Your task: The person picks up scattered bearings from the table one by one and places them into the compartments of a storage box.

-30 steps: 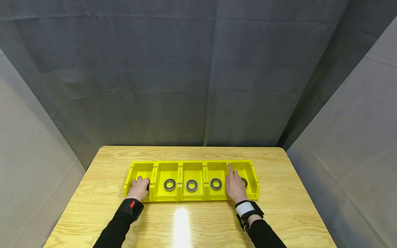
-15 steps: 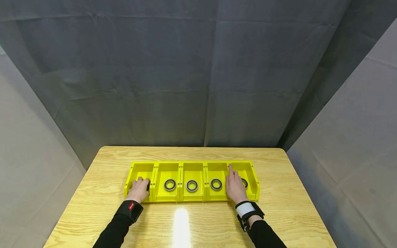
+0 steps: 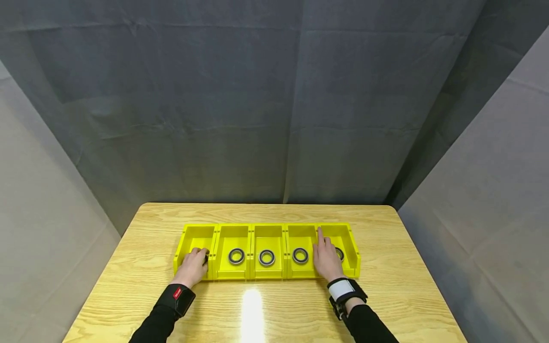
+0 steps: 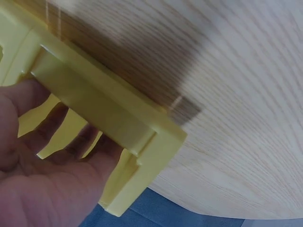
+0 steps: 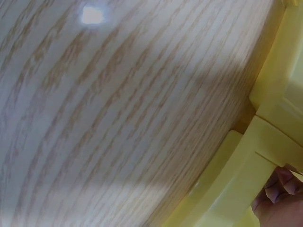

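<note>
My left hand (image 3: 192, 268) reaches into the leftmost yellow bin (image 3: 199, 232), thumb and fingers bent around the edge of a ball bearing (image 3: 206, 259) mostly covered by the hand. In the left wrist view the fingers (image 4: 75, 144) dip behind the bin's front wall, which hides the bearing. My right hand (image 3: 328, 259) lies over the divider between the two rightmost bins, forefinger straight along it. Its other fingers (image 5: 279, 187) bend down inside the end bin, partly hidden in the right wrist view. Beside this hand a bearing (image 3: 340, 254) shows in part.
Between my hands, three bins each hold one flat bearing: bearing (image 3: 236, 256), bearing (image 3: 267, 257) and bearing (image 3: 300, 256). The joined bins form a row on a wooden table (image 3: 274, 305). Grey curtains (image 3: 274, 119) stand behind it.
My left wrist has drawn slightly back and down toward the table's near side, its fingertips shifting a little right. My right hand keeps its place.
</note>
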`<state>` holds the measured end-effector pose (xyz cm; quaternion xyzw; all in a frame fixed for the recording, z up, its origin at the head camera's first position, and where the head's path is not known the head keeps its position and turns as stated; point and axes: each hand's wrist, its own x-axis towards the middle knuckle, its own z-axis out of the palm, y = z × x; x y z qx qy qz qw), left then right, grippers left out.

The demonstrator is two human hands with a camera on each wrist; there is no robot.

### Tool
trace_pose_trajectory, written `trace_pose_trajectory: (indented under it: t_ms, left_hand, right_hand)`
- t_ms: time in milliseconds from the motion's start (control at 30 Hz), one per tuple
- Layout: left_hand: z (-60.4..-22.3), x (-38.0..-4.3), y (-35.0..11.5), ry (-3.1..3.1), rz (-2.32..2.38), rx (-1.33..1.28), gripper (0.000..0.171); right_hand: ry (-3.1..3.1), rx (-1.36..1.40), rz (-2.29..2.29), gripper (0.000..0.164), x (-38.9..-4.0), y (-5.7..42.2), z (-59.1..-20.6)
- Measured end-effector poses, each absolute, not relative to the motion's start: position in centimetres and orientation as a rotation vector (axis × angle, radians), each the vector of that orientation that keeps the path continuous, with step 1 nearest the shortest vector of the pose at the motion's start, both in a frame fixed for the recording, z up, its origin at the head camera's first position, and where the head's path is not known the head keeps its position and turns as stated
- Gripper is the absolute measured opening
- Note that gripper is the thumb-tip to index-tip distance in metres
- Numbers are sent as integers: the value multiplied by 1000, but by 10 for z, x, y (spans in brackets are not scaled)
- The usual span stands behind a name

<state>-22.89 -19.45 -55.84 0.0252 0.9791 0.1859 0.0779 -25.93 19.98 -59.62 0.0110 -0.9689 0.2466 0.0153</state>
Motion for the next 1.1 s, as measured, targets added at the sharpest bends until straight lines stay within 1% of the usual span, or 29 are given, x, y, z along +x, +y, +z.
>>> trace_pose_trajectory:
  t_ms: [333, 633, 767, 1100]
  left_hand:
    - [-557, -219, -196, 3000, 603, 134, 30]
    - [-551, -209, -194, 3012, 674, 110, 35]
    - [-548, -203, -192, 3000, 704, 73, 39]
    - [-543, -182, -187, 3040, 705, 60, 57]
  right_hand:
    - [-3072, 55, 900, 60, -260, 203, -585]
    - [-3062, 132, 1044, 62, -253, 207, -579]
    - [-3041, 149, 1113, 62, -246, 206, -573]
    - [-2963, 177, 1254, 55, -222, 203, -564]
